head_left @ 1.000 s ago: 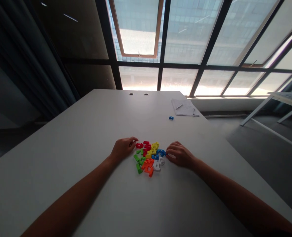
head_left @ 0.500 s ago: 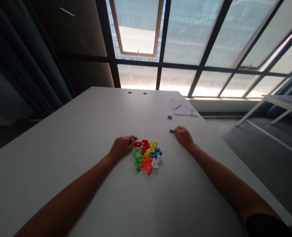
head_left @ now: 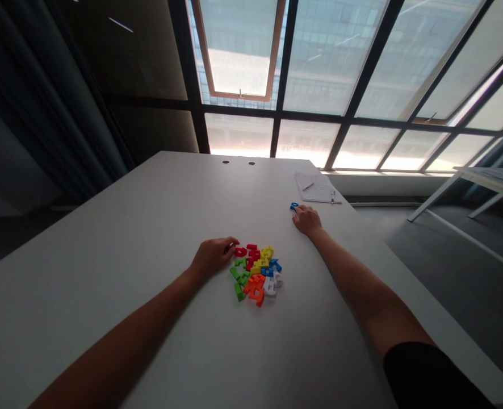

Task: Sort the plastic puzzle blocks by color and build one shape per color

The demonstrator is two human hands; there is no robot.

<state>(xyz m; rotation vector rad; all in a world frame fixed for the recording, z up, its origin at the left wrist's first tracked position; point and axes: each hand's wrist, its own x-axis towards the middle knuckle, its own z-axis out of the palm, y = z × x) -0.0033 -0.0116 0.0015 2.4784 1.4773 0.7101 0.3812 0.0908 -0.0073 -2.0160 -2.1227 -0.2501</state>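
Observation:
Right of the middle of the table, my right hand [head_left: 306, 220] is closed with its fingertips at a small blue plastic block [head_left: 294, 205]. The fingers partly cover what lies between them, and two blue pieces cannot be told apart there. My left hand [head_left: 214, 254] rests on the table at the left of a pile, its fingers curled and the tips against a red block [head_left: 240, 251]. Whether it grips anything is hidden. The pile also has yellow blocks [head_left: 260, 263], green blocks [head_left: 239, 292], orange blocks [head_left: 255, 284], blue blocks [head_left: 267, 272] and white blocks [head_left: 270, 287].
Paper sheets [head_left: 315, 184] with pens on them lie at the far right of the white table [head_left: 183, 199]. Two round holes are set near its far edge. Beyond are tall windows, and another white table [head_left: 490, 176] stands at the right.
My right hand has moved away from me and slightly left, carrying its blue block to the other blue block. My left hand stays beside the pile. The view has shifted slightly.

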